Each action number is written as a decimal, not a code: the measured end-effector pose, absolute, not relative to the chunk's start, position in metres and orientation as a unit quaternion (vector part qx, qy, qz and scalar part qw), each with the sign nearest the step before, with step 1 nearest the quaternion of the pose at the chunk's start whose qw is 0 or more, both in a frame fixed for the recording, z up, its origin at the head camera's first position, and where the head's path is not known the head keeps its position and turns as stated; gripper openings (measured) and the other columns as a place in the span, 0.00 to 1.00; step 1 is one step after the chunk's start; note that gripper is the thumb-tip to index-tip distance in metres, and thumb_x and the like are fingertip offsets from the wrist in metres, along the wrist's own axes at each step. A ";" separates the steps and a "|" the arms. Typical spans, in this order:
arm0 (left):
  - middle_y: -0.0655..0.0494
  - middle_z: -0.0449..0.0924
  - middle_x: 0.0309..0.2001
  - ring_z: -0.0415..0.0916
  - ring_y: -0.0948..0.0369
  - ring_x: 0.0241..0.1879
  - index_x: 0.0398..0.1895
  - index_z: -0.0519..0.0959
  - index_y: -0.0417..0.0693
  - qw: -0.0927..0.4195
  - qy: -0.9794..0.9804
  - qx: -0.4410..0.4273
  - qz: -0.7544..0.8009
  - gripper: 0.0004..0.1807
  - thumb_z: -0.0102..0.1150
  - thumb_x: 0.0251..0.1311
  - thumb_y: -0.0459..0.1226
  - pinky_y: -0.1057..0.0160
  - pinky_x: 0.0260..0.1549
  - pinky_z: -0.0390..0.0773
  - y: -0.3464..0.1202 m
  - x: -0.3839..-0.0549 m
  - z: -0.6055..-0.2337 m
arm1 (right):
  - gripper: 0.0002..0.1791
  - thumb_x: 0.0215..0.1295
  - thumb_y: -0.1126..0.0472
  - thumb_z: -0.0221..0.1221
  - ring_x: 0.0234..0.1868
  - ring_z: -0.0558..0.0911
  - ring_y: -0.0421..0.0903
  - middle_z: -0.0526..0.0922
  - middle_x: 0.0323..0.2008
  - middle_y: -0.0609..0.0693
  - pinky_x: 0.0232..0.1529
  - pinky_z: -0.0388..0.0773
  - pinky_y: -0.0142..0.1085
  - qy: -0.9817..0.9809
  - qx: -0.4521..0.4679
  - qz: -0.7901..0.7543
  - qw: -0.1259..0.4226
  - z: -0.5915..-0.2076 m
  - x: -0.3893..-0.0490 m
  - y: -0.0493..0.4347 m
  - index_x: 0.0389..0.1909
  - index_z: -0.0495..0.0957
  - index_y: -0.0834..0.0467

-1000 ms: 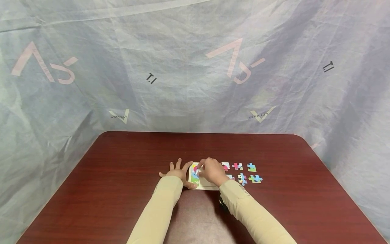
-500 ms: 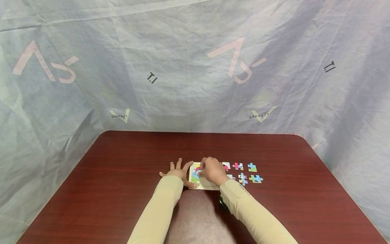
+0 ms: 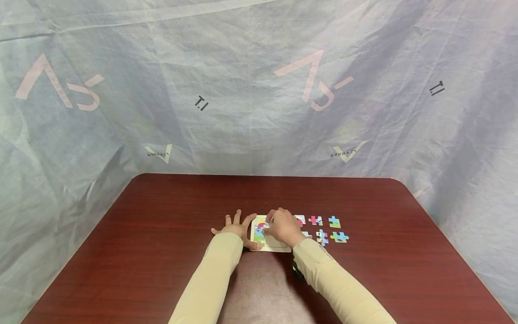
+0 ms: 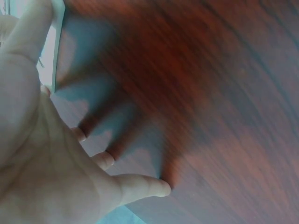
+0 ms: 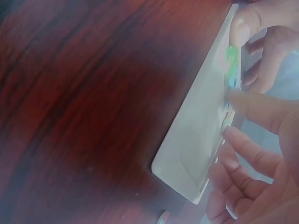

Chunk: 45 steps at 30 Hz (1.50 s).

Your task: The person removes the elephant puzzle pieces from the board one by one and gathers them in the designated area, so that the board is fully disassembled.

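A pale puzzle board (image 3: 278, 249) lies on the table, its left part filled with a colourful picture (image 3: 258, 235). My left hand (image 3: 236, 231) is spread at the board's left end, thumb on its near corner and index finger at its far corner. Over the board, my right hand (image 3: 285, 227) has thumb and index finger at a small puzzle piece (image 5: 228, 114) beside the filled part, pinching it. That piece is mostly covered by the fingers. In the right wrist view, the bare part of the board (image 5: 194, 126) shows.
Several loose puzzle pieces lie in two rows right of the board, among them a green and blue piece (image 3: 339, 237) and a pink one (image 3: 315, 220). A dark red table (image 3: 133, 252) carries everything. Behind it hangs a printed grey cloth (image 3: 247, 90).
My right hand has shifted very slightly away from the filled part, and the gap between its thumb and index finger looks wider. My left hand and the loose pieces have stayed put.
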<state>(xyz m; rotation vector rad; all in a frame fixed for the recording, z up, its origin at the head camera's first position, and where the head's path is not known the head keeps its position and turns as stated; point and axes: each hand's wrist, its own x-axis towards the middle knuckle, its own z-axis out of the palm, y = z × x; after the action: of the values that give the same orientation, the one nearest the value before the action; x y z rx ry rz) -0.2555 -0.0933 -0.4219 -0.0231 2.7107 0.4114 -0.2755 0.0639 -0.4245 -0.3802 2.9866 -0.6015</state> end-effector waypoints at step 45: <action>0.50 0.39 0.82 0.37 0.42 0.80 0.81 0.51 0.72 0.194 0.969 -0.009 0.150 0.58 0.76 0.50 0.58 0.20 0.62 0.48 -0.095 -0.260 -0.432 | 0.12 0.54 0.66 0.75 0.41 0.76 0.50 0.79 0.35 0.52 0.42 0.76 0.44 0.947 -0.198 -0.253 0.023 -0.428 -0.278 0.104 0.41 0.89 0.58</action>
<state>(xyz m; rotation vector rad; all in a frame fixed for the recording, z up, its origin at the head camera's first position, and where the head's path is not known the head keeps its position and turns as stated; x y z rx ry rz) -0.2598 -0.0946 -0.4319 -0.0255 2.7181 0.4214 -0.2783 0.1035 -0.4275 -0.6123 2.9322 -0.7823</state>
